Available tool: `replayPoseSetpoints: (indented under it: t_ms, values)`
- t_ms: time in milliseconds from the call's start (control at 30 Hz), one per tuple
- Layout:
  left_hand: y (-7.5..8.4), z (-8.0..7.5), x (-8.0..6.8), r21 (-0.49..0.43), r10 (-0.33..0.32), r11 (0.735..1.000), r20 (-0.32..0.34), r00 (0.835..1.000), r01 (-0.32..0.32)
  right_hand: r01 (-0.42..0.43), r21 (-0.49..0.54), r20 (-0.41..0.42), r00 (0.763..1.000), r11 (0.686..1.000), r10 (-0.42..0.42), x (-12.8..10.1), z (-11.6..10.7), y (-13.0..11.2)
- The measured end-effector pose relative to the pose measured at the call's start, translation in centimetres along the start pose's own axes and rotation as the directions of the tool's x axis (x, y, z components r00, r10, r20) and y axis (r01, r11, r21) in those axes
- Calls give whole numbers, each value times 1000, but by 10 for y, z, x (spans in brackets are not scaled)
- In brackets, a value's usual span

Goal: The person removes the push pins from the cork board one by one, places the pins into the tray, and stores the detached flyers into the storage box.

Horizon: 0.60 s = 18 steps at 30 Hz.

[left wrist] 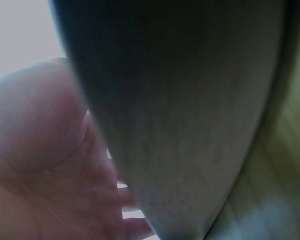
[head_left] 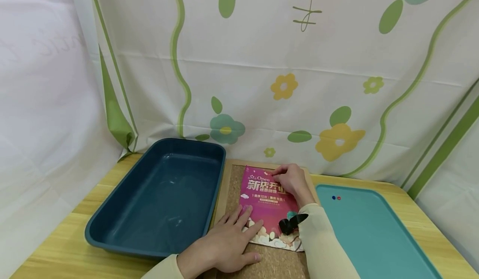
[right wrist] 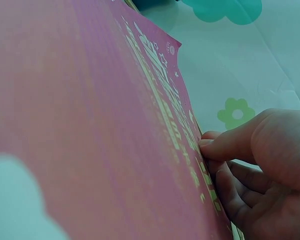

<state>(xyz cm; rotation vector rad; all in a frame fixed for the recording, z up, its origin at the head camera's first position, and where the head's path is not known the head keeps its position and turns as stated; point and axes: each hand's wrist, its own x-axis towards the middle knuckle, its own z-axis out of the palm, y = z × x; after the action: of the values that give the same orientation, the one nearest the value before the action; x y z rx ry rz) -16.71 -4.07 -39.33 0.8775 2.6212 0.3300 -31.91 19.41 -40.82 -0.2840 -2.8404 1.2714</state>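
A pink printed poster [head_left: 262,212] lies on a wood-framed cork board [head_left: 233,187]. My left hand [head_left: 228,239] rests with spread fingers over the poster's lower left edge and the cork. Near the poster's top, my right hand [head_left: 293,181] has its thumb and curled fingers pinched together at the edge. In the right wrist view, the thumb tip [right wrist: 206,144] meets a finger at the poster's top edge; whether anything small sits between them is hidden. The poster's upper right corner is covered by the right hand. A black wrist device [head_left: 292,224] shows over the poster.
A deep dark blue tray [head_left: 220,166] stands left of the board. To the right, a flat turquoise tray [head_left: 370,229] holds a small blue piece [head_left: 334,197] and a small red piece [head_left: 339,198]. A flower-printed white cloth [head_left: 254,100] hangs behind the wooden table [head_left: 67,229].
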Motion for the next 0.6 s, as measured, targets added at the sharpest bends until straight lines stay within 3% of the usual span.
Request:
replayPoseSetpoints:
  t_ms: [600]
  values:
    - [-1,1,1,2,9,1000,0,1000,-9,21,-8,-14,1000,1000,-21,1,1,0]
